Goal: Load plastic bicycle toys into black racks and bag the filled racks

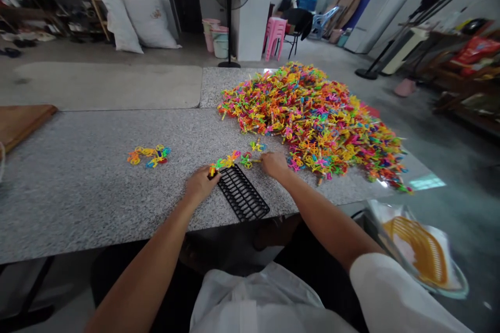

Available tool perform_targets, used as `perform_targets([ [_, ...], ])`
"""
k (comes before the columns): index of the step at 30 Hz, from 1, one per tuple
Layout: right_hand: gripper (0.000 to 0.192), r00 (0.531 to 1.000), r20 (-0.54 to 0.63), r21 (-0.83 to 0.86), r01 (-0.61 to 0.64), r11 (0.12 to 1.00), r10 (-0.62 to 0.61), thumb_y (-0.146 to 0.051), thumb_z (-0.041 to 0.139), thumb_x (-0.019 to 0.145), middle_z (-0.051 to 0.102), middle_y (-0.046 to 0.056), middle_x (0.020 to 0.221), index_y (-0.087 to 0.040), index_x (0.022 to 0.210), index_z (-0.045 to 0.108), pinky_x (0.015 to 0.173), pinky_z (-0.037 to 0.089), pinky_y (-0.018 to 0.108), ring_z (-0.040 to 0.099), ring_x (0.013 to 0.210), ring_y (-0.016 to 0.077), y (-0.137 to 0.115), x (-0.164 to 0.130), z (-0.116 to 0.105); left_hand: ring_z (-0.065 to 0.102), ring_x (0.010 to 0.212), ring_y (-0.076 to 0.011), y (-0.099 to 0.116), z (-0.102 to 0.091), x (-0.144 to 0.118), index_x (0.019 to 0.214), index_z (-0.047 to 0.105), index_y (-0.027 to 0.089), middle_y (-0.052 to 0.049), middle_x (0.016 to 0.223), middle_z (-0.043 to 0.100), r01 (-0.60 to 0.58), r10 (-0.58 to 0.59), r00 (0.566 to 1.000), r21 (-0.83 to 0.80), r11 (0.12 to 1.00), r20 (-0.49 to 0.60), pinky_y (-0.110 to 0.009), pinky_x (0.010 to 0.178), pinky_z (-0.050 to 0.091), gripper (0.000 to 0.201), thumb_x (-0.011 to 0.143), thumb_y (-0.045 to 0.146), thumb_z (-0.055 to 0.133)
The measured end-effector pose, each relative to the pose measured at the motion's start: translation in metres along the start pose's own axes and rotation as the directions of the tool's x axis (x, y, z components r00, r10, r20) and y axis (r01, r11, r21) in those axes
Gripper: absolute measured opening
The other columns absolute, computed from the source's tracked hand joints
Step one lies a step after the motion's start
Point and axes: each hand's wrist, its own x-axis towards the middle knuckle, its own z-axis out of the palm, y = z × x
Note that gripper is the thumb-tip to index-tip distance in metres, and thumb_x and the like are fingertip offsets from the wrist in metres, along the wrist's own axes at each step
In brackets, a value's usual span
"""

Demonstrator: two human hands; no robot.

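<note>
So here's where things stand: the black slotted rack [242, 192] lies on the granite table [78, 182] right in front of the person, running from about 11 o'clock to 5 o'clock, and its slots look empty as far as I can tell. A short row of small colourful plastic pieces [230, 160] sits just past the rack's far end, at roughly 12 o'clock from it. Way off at 9 o'clock there's a separate little cluster of pieces [149, 155], maybe a finished bit, can't really say. The huge heap of mixed plastic pieces [312, 119] fills the table at 1 to 2 o'clock, so judging by that nearly everything is left to go

Hands: the left hand [200, 183] rests at the rack's far left corner, fingers curled narrow and pinching what looks like a yellow piece at the end of the row, though it's too small to be sure. The right hand [274, 164] is stretched forward at the near edge of the heap, palm down, fingers close together and touching a piece at the row's right end; can't tell if it actually grips anything. Both forearms reach out nearly straight, angled in toward each other

An orange basket [420, 252] sits down at 4 o'clock, off the table
</note>
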Motion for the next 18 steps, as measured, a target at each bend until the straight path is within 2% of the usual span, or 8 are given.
perform_targets([
  [4,0.034,0.999,0.012,-0.007,0.053,0.999,-0.053,-0.021,0.055,0.106,0.073,0.021,0.138,-0.014,0.128,0.08,0.1,0.057,0.037,0.075,0.12,0.0319,-0.009,0.001,-0.005,0.072,0.121,-0.0252,0.001,0.0,-0.001,0.102,0.077,0.024,-0.008,0.127,0.079,0.031,-0.031,0.999,0.01,0.999,-0.02,-0.034,0.112,0.053,0.022,0.097,0.041,0.064],
  [8,0.033,0.998,-0.017,0.033,0.064,0.997,-0.063,-0.021,0.053,0.108,0.077,0.018,0.133,-0.015,0.121,0.083,0.101,0.057,0.034,0.075,0.12,0.0284,-0.018,0.003,-0.003,0.07,0.126,-0.0266,-0.002,-0.003,-0.001,0.106,0.079,0.024,-0.009,0.128,0.078,-0.006,0.006,1.0,-0.024,1.0,0.003,-0.036,0.115,0.052,0.022,0.095,0.038,0.066],
  [11,0.028,0.996,-0.092,0.221,0.027,0.975,-0.007,-0.024,0.057,0.107,0.082,0.013,0.123,-0.016,0.115,0.082,0.101,0.057,0.032,0.076,0.116,0.0259,-0.025,-0.005,0.005,0.07,0.126,-0.0254,-0.005,-0.005,0.001,0.109,0.08,0.024,-0.007,0.131,0.078,-0.04,0.044,0.998,-0.071,0.997,0.052,-0.036,0.117,0.051,0.023,0.096,0.036,0.066],
  [14,0.025,0.984,-0.159,0.543,0.016,0.84,0.085,-0.028,0.058,0.106,0.084,0.009,0.105,-0.016,0.112,0.079,0.089,0.059,0.029,0.079,0.098,0.0223,-0.039,-0.024,0.018,0.071,0.122,-0.0248,-0.006,-0.007,0.001,0.108,0.081,0.024,-0.006,0.129,0.078,-0.057,0.065,0.993,-0.089,0.994,0.095,-0.036,0.114,0.053,0.022,0.097,0.036,0.066],
  [16,0.024,0.986,-0.119,0.714,0.006,0.7,0.113,-0.031,0.057,0.106,0.082,0.006,0.088,-0.016,0.109,0.076,0.074,0.059,0.027,0.077,0.079,0.0199,-0.054,-0.038,0.026,0.071,0.123,-0.0252,-0.004,-0.006,0.0,0.109,0.081,0.023,-0.008,0.129,0.078,-0.064,0.072,0.994,-0.085,0.994,0.085,-0.036,0.114,0.052,0.022,0.098,0.036,0.066],
  [18,0.022,0.992,-0.046,0.818,-0.029,0.574,0.116,-0.031,0.057,0.104,0.078,0.003,0.077,-0.017,0.106,0.073,0.061,0.054,0.024,0.072,0.064,0.0182,-0.07,-0.049,0.031,0.07,0.123,-0.0252,-0.002,-0.005,-0.002,0.11,0.082,0.023,-0.009,0.127,0.078,-0.073,0.078,0.995,-0.074,0.995,0.063,-0.036,0.113,0.052,0.023,0.1,0.037,0.066],
])
